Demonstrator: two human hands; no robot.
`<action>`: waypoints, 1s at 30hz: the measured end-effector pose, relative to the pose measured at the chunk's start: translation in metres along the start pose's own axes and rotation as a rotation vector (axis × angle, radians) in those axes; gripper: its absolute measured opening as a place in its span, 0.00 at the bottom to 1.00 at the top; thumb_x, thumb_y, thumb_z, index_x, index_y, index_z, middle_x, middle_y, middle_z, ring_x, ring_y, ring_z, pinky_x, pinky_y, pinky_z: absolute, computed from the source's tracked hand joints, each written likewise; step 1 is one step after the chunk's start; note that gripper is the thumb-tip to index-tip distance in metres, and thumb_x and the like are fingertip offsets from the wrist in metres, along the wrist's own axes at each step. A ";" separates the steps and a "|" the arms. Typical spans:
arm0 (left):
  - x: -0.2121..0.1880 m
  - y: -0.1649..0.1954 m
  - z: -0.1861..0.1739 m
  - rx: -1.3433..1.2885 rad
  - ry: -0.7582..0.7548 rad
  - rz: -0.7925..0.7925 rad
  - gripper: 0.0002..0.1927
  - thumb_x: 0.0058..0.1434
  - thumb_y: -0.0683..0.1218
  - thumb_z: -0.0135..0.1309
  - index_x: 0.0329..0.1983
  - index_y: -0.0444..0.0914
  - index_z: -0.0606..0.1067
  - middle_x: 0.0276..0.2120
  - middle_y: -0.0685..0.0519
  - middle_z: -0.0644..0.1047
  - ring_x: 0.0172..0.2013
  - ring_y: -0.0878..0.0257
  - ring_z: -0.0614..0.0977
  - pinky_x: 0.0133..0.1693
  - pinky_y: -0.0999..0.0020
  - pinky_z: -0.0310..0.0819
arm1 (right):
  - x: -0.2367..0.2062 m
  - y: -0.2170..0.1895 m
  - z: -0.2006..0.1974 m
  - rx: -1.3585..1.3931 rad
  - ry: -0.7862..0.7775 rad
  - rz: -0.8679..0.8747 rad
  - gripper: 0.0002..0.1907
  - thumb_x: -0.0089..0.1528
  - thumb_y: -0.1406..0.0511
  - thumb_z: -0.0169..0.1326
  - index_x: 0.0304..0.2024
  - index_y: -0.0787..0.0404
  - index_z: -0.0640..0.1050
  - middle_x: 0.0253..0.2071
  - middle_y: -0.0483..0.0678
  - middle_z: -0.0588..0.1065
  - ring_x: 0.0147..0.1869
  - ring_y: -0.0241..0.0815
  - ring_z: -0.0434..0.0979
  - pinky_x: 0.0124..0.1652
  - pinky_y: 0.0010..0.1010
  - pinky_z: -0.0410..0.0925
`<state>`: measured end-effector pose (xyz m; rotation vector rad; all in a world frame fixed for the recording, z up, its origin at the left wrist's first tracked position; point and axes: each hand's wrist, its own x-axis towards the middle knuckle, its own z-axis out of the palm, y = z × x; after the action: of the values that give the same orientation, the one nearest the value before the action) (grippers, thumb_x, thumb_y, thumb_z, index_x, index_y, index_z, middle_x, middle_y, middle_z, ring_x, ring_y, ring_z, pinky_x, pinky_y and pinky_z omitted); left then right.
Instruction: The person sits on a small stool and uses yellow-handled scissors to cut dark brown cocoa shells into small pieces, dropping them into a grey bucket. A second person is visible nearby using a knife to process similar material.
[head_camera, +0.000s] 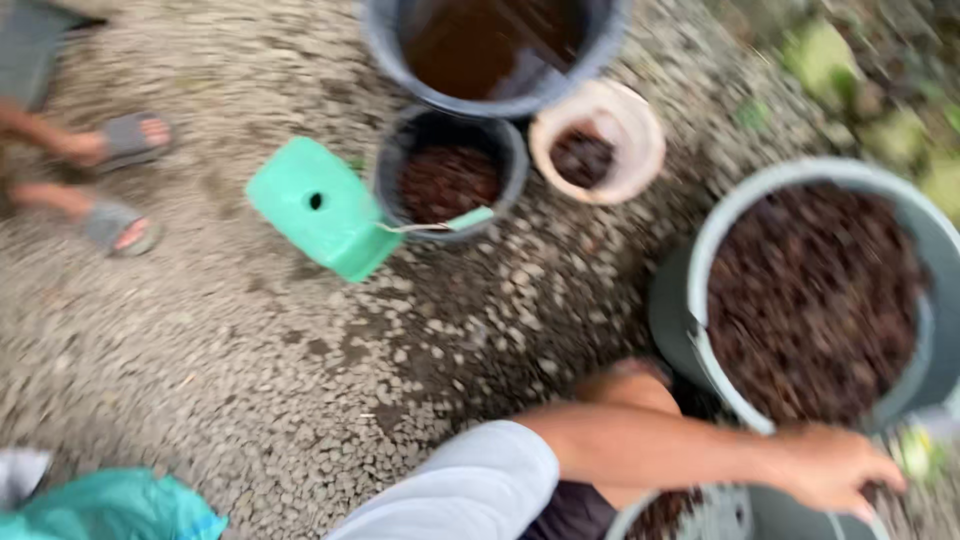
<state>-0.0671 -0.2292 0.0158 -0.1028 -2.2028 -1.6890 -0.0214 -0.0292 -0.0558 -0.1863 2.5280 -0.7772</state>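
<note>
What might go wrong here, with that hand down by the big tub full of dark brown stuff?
1. The one hand in view, which side I cannot tell, rests at the rim of the large grey tub, heaped with dark brown material; a tug may spill it onto the gravel.
2. The smaller black bucket, pale bucket and green stool crowd close, so any could be knocked.
3. Another person's sandalled feet stand nearby.

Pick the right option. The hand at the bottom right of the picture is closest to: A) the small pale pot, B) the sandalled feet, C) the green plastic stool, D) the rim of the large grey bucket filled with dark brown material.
D: the hand reaches across to the near rim of the large grey bucket, far from the other things.
</note>
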 end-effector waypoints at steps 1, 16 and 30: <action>0.001 -0.001 0.013 -0.035 0.025 0.019 0.33 0.41 0.58 0.68 0.51 0.40 0.80 0.38 0.49 0.84 0.40 0.53 0.86 0.38 0.59 0.80 | 0.003 0.013 -0.005 0.077 0.020 -0.005 0.16 0.64 0.65 0.55 0.52 0.69 0.75 0.44 0.52 0.79 0.46 0.42 0.80 0.48 0.33 0.72; -0.125 0.083 0.088 -1.082 -0.520 -0.400 0.28 0.61 0.37 0.66 0.64 0.36 0.73 0.67 0.47 0.73 0.66 0.59 0.76 0.72 0.61 0.67 | -0.201 0.119 -0.102 0.655 0.163 -0.121 0.16 0.61 0.60 0.61 0.44 0.64 0.74 0.34 0.47 0.77 0.38 0.39 0.79 0.41 0.30 0.72; -0.214 0.120 0.180 -1.041 -0.404 -0.586 0.28 0.55 0.36 0.71 0.59 0.33 0.75 0.52 0.50 0.75 0.59 0.61 0.79 0.61 0.67 0.74 | -0.275 0.127 -0.178 0.021 0.336 -0.261 0.23 0.43 0.51 0.71 0.29 0.59 0.78 0.25 0.48 0.75 0.27 0.53 0.78 0.28 0.43 0.70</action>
<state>0.1226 0.0086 0.0167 -0.0600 -1.3676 -3.2306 0.1336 0.2365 0.1145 -0.4171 2.8460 -1.0082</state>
